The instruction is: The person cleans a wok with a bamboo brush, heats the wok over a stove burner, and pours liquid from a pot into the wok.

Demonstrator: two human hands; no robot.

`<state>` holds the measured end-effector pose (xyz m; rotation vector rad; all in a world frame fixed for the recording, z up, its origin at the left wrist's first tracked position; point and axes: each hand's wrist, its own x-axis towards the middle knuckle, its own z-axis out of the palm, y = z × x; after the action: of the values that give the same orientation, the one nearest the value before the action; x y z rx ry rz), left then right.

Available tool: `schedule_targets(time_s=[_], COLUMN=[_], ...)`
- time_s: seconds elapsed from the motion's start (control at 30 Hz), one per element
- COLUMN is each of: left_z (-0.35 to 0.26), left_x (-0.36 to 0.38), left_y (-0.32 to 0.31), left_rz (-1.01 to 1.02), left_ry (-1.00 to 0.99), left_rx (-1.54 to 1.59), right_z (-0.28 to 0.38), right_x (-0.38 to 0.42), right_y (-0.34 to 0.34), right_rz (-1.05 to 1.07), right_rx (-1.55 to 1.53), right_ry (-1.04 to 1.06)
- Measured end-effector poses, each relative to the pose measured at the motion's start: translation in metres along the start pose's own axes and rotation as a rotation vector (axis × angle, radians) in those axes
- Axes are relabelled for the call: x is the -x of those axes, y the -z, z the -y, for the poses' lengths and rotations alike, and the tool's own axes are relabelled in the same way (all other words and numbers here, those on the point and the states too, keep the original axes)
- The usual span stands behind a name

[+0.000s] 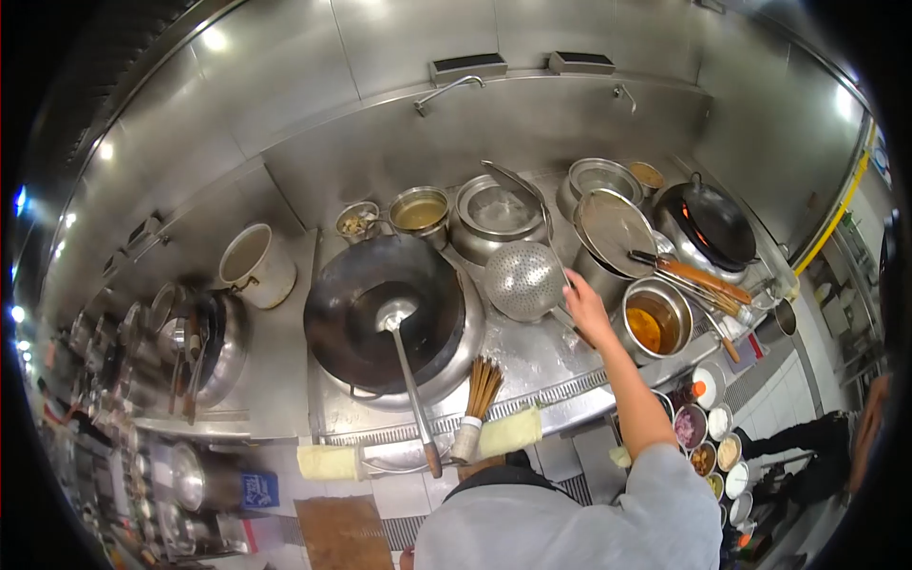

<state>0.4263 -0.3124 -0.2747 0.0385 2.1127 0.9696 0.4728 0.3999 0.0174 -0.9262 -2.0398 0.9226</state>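
So the right hand [587,310] has its fingers curled around what looks like a thin dark handle [569,282] right by the edge of the big strainer [522,281], though I honestly can't tell which tool that handle belongs to, and I can't make out the left hand or its grip. The strainer sits over the steel counter [546,366], between the black wok [340,304] with a ladle [407,380] in it and the pot [634,344] of orange liquid, with a bristly brush [483,389] near the counter's front edge.
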Motion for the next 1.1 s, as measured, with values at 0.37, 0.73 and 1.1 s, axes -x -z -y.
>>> schedule_targets(time_s=[0.37,0.73,1.1], left_z=[-0.099,-0.116,-0.102], left_x=[0.032,0.048,0.068], left_y=[-0.027,-0.041,-0.051], left_rz=[-0.160,-0.197,-0.242], left_ry=[0.109,0.188,0.221], left_rx=[-0.024,-0.038,-0.055], right_z=[-0.070,-0.116,-0.135], right_x=[-0.220,-0.334,-0.315], right_y=[-0.075,-0.095,-0.121], right_rz=[0.158,0.622,0.726], right_rx=[0.555,0.484,-0.286], right_ry=[-0.066,-0.453,-0.880])
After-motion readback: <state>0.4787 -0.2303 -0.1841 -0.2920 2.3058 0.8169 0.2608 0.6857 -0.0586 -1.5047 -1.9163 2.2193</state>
